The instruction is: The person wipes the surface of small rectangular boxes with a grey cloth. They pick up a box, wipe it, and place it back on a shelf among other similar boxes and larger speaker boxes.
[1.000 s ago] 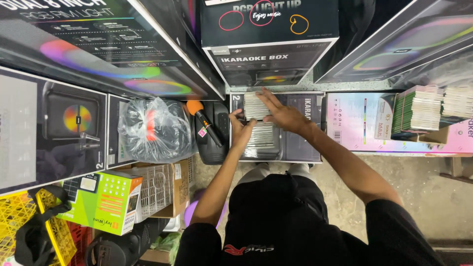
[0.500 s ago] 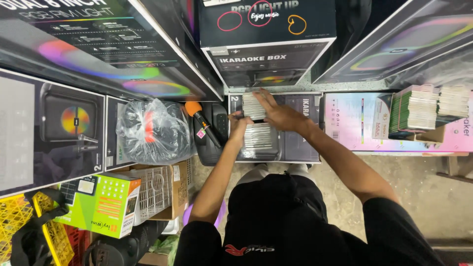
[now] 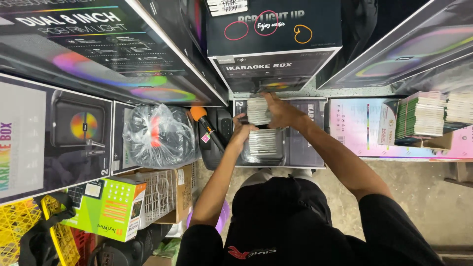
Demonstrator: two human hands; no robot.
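A row of thin white booklets (image 3: 261, 142) lies on a dark flat box (image 3: 303, 143) in front of me. My right hand (image 3: 281, 112) curls around the far bundle of booklets (image 3: 257, 110) and grips it. My left hand (image 3: 241, 129) rests against the left side of the same row, fingers bent on the booklets' edge. Both forearms reach forward over my dark trousers.
Big dark speaker cartons (image 3: 273, 44) rise ahead and on both sides. A black speaker with an orange-tipped microphone (image 3: 206, 127) and a clear plastic bag (image 3: 157, 135) sit to the left. More stacked booklets (image 3: 423, 114) lie on a pink box (image 3: 359, 125) to the right. A green box (image 3: 106, 207) and a yellow crate (image 3: 19, 231) stand lower left.
My right hand has gone from lying flat on the far bundle to closing around it. The left hand stays at the row's side. The view has shifted slightly.
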